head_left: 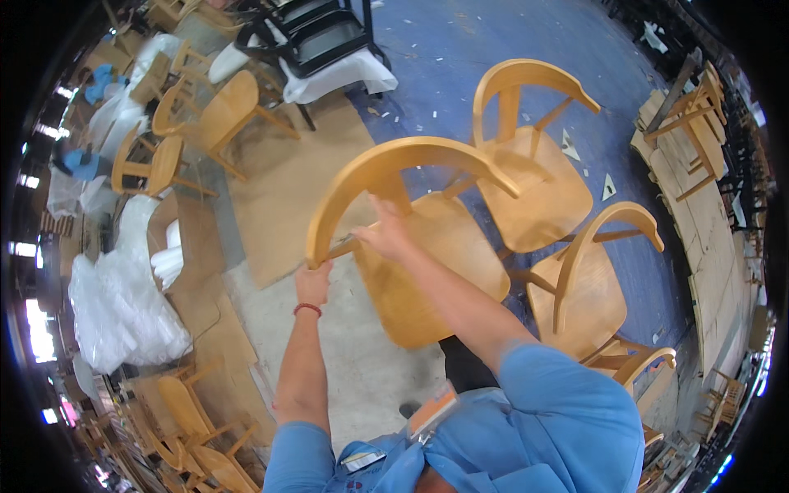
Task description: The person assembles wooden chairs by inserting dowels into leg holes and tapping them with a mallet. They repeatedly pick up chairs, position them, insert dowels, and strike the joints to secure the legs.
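The left hand has its grip clamped on 1 wooden chair; right hand at its backrest, grip unclear. Orange-and-white card by blue shirt: writing illegible.

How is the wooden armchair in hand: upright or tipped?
Roughly upright: the wooden armchair has its seat facing up, curved backrest above. Slight tilt: cannot tell.

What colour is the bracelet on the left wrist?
The bracelet is red; the head view shows it.
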`<state>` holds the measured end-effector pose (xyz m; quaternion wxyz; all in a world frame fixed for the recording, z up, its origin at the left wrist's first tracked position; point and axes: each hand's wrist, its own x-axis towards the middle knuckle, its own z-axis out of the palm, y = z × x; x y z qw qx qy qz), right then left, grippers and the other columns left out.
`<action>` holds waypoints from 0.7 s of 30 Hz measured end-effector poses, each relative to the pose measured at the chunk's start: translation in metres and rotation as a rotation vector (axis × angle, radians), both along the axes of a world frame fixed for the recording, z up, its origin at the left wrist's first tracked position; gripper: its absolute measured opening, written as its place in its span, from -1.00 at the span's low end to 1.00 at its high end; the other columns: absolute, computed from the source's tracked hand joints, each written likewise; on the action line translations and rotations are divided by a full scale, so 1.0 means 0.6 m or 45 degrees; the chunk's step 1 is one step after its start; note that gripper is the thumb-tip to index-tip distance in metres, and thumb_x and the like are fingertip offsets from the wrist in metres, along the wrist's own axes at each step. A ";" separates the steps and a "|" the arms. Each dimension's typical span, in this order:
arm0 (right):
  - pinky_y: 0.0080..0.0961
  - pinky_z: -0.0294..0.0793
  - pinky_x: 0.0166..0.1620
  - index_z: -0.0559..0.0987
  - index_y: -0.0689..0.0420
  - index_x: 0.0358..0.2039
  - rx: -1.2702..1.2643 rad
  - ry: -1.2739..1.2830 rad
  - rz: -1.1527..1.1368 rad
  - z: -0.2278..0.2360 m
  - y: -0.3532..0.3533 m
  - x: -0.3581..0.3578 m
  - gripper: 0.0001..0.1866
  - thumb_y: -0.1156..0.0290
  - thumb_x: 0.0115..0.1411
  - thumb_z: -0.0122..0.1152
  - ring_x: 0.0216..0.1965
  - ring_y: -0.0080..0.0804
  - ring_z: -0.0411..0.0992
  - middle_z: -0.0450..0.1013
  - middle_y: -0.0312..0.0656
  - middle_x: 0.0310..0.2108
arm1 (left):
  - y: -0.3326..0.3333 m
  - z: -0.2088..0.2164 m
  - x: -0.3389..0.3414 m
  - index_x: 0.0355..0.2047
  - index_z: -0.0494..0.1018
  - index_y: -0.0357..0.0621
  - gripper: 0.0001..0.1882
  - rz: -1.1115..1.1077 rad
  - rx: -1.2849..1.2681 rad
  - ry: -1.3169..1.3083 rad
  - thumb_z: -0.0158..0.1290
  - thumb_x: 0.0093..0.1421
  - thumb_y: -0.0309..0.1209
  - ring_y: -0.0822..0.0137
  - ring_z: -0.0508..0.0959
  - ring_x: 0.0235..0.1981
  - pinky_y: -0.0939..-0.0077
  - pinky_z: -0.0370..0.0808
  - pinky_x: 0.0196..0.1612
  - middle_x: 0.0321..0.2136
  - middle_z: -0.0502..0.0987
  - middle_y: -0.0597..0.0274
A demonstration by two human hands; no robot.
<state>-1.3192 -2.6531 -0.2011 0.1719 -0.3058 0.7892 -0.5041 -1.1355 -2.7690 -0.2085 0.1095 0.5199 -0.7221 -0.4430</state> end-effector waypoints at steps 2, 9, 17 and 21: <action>-0.10 0.23 0.18 0.34 0.26 0.12 0.063 0.453 -0.172 0.013 0.072 -0.083 -0.28 0.32 -0.10 0.29 0.14 0.10 0.24 0.31 0.20 0.02 | -0.042 -0.015 -0.007 -0.27 0.51 -0.25 -0.68 0.140 0.066 -0.024 0.21 0.08 -0.25 0.40 0.45 -0.62 0.45 0.41 -0.52 -0.60 0.51 0.24; -0.35 0.51 -0.12 0.44 0.24 0.08 0.316 -0.768 -0.293 -0.025 0.211 -0.390 -0.47 0.15 0.20 0.19 -0.18 -0.28 0.47 0.45 -0.04 -0.14 | -0.109 -0.031 -0.066 -0.28 0.52 -0.21 -0.68 0.120 0.159 -0.126 0.21 0.11 -0.20 0.46 0.40 -0.65 0.51 0.36 -0.57 -0.59 0.48 0.30; -0.53 0.54 -0.26 0.48 0.39 -0.13 -0.193 -0.846 -0.581 -0.090 0.148 -0.373 -0.66 0.33 0.27 0.10 -0.27 -0.45 0.48 0.48 -0.13 -0.31 | -0.147 -0.039 -0.078 -0.33 0.56 -0.30 -0.62 0.113 -0.214 -0.249 0.16 0.12 -0.16 0.08 0.54 -0.45 0.21 0.43 -0.31 -0.55 0.55 0.02; -0.49 0.55 -0.11 0.40 0.40 -0.07 -0.748 -1.096 -0.579 -0.107 0.122 -0.350 -0.70 0.41 0.31 0.01 -0.17 -0.37 0.49 0.47 -0.07 -0.20 | -0.163 -0.030 -0.068 -0.24 0.54 -0.29 -0.59 0.129 -0.231 -0.231 0.11 0.16 -0.13 0.03 0.54 -0.39 0.23 0.43 -0.27 -0.46 0.55 -0.08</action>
